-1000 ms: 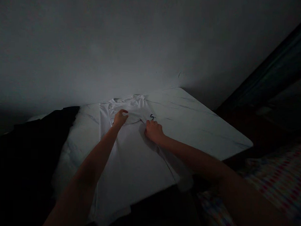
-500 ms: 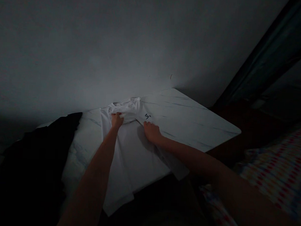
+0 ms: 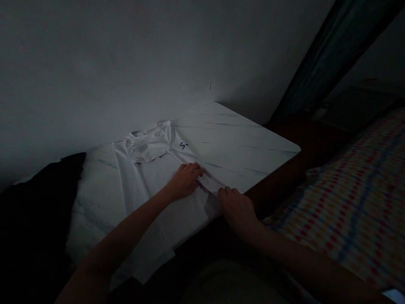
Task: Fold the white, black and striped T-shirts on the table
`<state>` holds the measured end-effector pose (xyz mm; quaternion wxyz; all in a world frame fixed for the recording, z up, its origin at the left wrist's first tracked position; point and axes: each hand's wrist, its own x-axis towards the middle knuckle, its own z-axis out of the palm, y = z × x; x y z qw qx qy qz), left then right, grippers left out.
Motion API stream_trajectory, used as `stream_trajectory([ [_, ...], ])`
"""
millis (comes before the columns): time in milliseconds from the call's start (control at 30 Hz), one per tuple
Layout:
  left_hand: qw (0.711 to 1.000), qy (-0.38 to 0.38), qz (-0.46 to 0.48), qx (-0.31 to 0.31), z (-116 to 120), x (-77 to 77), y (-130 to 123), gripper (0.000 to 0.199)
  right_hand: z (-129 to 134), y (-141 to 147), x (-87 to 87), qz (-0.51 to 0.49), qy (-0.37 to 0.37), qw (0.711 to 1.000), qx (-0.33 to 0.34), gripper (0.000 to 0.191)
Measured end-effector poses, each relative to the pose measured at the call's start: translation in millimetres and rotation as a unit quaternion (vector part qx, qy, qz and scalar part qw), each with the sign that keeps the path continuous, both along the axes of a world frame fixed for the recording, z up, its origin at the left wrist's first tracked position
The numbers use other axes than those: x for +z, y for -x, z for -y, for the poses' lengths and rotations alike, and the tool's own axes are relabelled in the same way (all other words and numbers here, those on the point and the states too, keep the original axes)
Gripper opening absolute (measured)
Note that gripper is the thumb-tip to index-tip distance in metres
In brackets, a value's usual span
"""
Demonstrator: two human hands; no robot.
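A white long-sleeved shirt (image 3: 152, 143) with a small dark mark on one sleeve lies on the marble-patterned table (image 3: 243, 135). Its collar end is near the wall, and one sleeve hangs over the near edge. My left hand (image 3: 186, 180) is closed on the right sleeve, partway down. Farther along the same sleeve, my right hand (image 3: 235, 206) pinches it near the table's front edge. The sleeve is stretched between both hands.
Black cloth (image 3: 37, 208) covers the table's left end. A grey wall (image 3: 126, 56) rises behind. At the right is a checked, dotted bedspread (image 3: 346, 210), with a dark curtain (image 3: 325, 58) beyond. A bright device (image 3: 396, 298) shows at bottom right.
My left hand has moved right from the shirt's chest to the sleeve. My right hand has slid down the sleeve towards its end. The view has shifted right.
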<state>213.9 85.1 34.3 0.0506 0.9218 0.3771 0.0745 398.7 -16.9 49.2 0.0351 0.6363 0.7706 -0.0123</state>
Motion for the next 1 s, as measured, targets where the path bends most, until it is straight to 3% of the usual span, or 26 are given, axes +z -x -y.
stream_trajectory([
  [67, 0.996, -0.02, -0.022, 0.087, 18.3, -0.5, -8.2, 0.017, 4.1, -11.5, 5.4, -0.012, -0.027, 1.0, -0.009, 0.02],
  [133, 0.991, -0.027, -0.02, 0.128, 37.8, -5.6, -12.1, 0.02, 5.9, -21.7, 10.6, -0.038, -0.071, 0.997, -0.018, 0.018],
  [233, 0.997, -0.024, 0.028, 0.061, 59.2, -21.1, -13.2, 0.033, 9.5, -30.8, 11.4, -0.098, -0.142, 0.985, 0.003, 0.021],
  [333, 0.997, -0.02, 0.071, -0.024, 61.9, -38.6, -15.3, 0.045, 15.1, -29.8, 3.1, -0.159, -0.175, 0.967, 0.097, 0.023],
  [433, 0.993, -0.006, 0.085, -0.087, 54.6, -50.3, -19.9, 0.038, 19.4, -22.6, -6.0, -0.202, -0.18, 0.943, 0.191, 0.023],
  [533, 0.988, 0.025, 0.102, -0.115, 55.0, -51.5, -22.7, 0.036, 18.4, -18.4, -7.2, -0.235, -0.129, 0.935, 0.232, 0.023],
  [633, 0.982, 0.086, 0.102, -0.137, 70.3, -38.3, -20.6, 0.036, 6.8, -23.1, 1.1, -0.282, 0.013, 0.926, 0.25, 0.021],
  [733, 0.965, 0.161, 0.081, -0.191, 93.5, -11.6, -14.1, 0.043, -21.7, -31.9, 9.4, -0.303, 0.107, 0.917, 0.238, 0.026],
  [867, 0.935, 0.25, 0.07, -0.243, 113.3, 26.5, -3.1, 0.073, -75.9, -30.5, -1.5, -0.242, 0.043, 0.945, 0.215, 0.03],
  [1000, 0.934, 0.296, 0.049, -0.193, 108.9, 44.2, 5.6, 0.032, -100.3, -14.3, -31.3, -0.18, 0.01, 0.932, 0.314, 0.047],
])
